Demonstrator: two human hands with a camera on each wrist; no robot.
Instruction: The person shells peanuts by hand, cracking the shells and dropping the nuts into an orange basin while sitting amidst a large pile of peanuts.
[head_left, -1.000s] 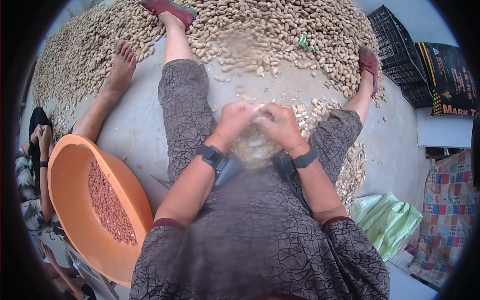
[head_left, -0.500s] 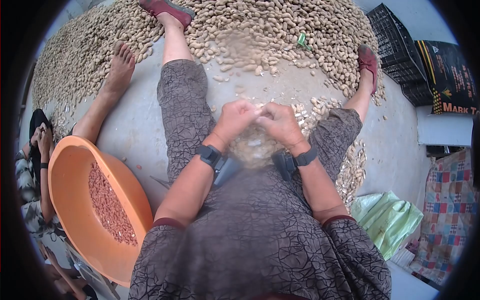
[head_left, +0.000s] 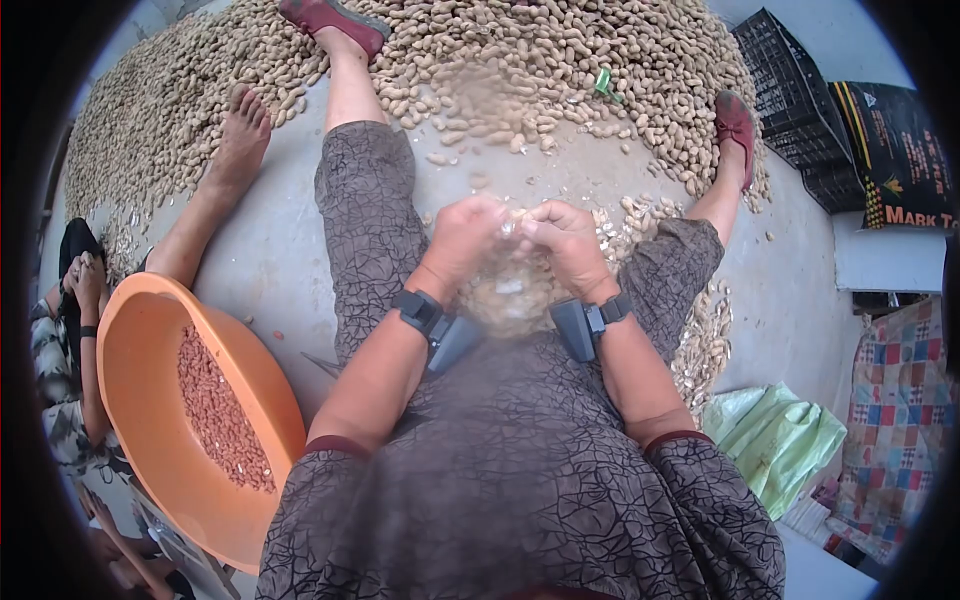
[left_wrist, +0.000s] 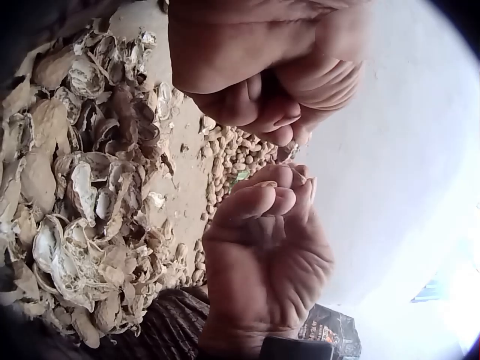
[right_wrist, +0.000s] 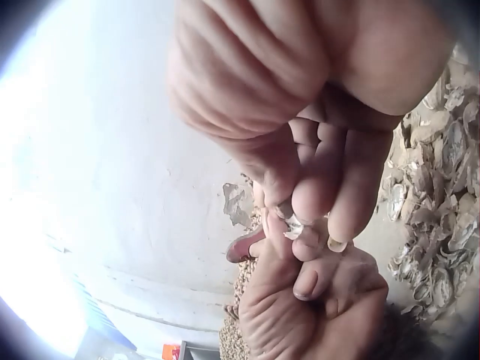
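In front of the body my left hand [head_left: 465, 238] and right hand [head_left: 568, 245] face each other, fingers curled and tips close together. Between their fingertips is a peanut, its pale broken shell [right_wrist: 292, 225] showing in the right wrist view. My right thumb and fingers pinch it from one side. The left fingers grip it from the other side and hide most of it. Beneath the hands lies a heap of opened peanut shells [left_wrist: 82, 202], partly blurred in the head view.
Unshelled peanuts [head_left: 560, 60] spread in a large pile at the far side. An orange basin [head_left: 140, 400] with reddish shelled kernels [head_left: 225, 410] stands at left, near another person's bare foot [head_left: 245, 125]. At right are a green sack [head_left: 775, 440], a black crate [head_left: 795, 105] and a printed bag [head_left: 895, 160].
The fingertips have drawn slightly apart, so pale shell shows between them. My right wrist has turned a little, swinging its wrist camera; the left fingers are blurred with motion.
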